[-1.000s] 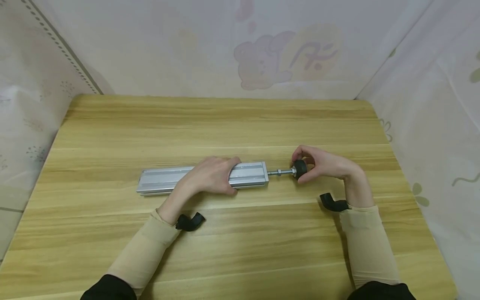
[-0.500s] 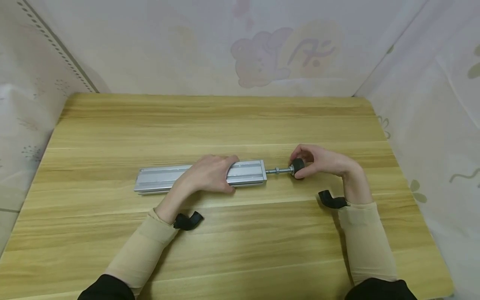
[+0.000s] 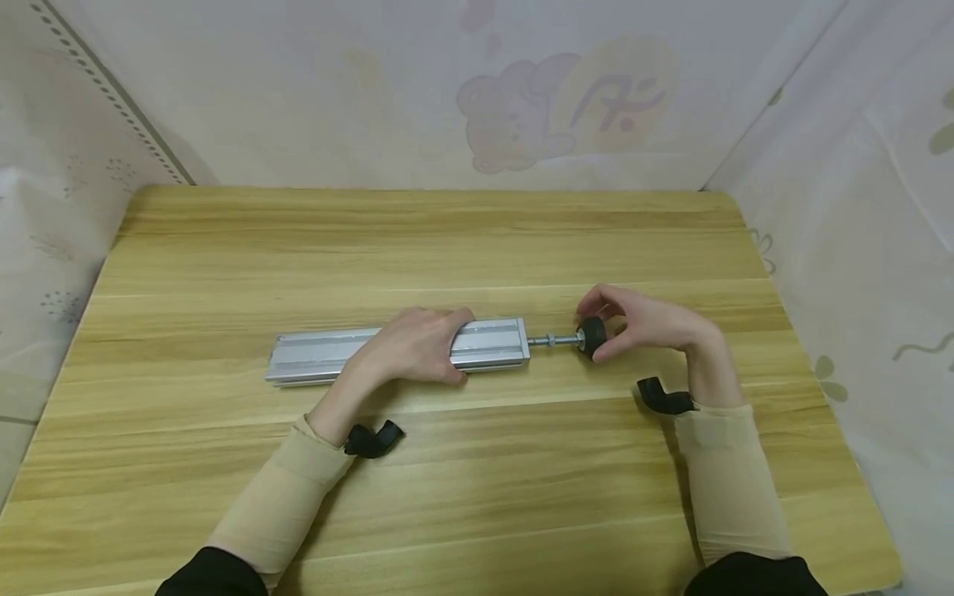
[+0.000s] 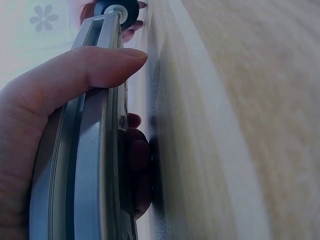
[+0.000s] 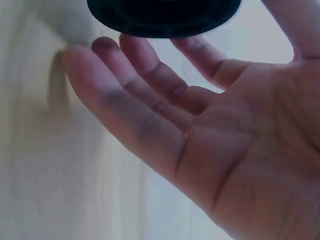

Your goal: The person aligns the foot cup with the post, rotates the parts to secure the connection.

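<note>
A silver aluminium profile [image 3: 492, 343] lies lengthwise on the table. My left hand [image 3: 417, 343] grips it from above; in the left wrist view the thumb [image 4: 107, 67] lies across one side and the fingertips [image 4: 140, 155] show on the other. From its right end sticks a threaded rod [image 3: 562, 340] with a nut [image 3: 551, 340], ending in a black round levelling foot [image 3: 594, 335]. My right hand [image 3: 641, 323] holds that foot between thumb and fingers. In the right wrist view the foot's dark disc [image 5: 165, 20] sits above the palm, with several loosely bent fingers [image 5: 155, 80] around it.
The wood-grain table [image 3: 477, 497] spreads around both hands. Pale patterned curtains [image 3: 335, 99] stand behind it and at both sides. A black curved piece [image 3: 375, 439] juts from the left sleeve's cuff, and another black piece [image 3: 663, 397] from the right.
The right hand's thumb and fingers have shifted around the foot's rim, with the wrist moving only slightly. The left hand keeps its grip on the profile, which stays in place.
</note>
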The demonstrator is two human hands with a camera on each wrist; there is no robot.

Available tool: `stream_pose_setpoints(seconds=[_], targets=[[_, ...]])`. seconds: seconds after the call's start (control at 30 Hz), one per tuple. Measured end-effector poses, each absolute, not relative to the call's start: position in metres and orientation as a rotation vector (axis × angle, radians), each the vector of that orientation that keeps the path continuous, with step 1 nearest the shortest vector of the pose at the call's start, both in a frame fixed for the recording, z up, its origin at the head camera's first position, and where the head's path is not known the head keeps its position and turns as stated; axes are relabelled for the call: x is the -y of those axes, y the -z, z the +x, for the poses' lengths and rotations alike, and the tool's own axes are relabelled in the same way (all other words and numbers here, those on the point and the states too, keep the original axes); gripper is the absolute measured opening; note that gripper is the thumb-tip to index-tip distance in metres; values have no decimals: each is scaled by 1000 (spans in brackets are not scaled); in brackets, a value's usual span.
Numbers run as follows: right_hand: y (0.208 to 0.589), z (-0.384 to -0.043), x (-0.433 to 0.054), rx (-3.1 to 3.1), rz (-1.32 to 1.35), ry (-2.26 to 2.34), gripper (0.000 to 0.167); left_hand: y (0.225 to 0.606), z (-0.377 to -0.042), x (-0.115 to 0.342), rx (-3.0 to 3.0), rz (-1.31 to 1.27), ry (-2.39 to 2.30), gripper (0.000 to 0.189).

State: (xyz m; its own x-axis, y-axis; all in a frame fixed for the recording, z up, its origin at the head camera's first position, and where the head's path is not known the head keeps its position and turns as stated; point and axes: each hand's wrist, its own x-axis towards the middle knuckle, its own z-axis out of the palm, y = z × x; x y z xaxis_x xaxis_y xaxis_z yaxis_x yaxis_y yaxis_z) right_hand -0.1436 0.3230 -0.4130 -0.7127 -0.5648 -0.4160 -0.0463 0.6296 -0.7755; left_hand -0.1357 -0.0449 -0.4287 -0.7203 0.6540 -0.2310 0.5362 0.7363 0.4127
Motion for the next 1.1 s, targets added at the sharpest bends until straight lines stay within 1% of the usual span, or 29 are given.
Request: stream_pose_setpoints(seconds=[0.1, 0.17, 0.47, 0.63, 0.77, 0.93, 1.1], targets=[[412, -139, -326, -2217, -473, 1016, 73, 430, -136, 46, -2572, 918, -454, 71], [413, -135, -329, -2222, -459, 1036, 74, 429, -136, 46, -2571, 914, -450, 71], [428, -121, -337, -2240, -433, 1157, 71, 429, -136, 45, -2565, 931, -439, 72], [433, -122, -334, -2251, -489, 1187, 71, 431, -134, 47, -2570, 923, -445, 71], [435, -123, -333, -2228, -507, 1216, 67, 432, -133, 47, -2560, 919, -455, 69], [435, -123, -333, -2182, -489, 1263, 64, 431, -134, 47, -2561, 921, -452, 70], [435, -125, -334, -2159, -414, 1293, 62, 429, -135, 46, -2562, 916, -439, 72]])
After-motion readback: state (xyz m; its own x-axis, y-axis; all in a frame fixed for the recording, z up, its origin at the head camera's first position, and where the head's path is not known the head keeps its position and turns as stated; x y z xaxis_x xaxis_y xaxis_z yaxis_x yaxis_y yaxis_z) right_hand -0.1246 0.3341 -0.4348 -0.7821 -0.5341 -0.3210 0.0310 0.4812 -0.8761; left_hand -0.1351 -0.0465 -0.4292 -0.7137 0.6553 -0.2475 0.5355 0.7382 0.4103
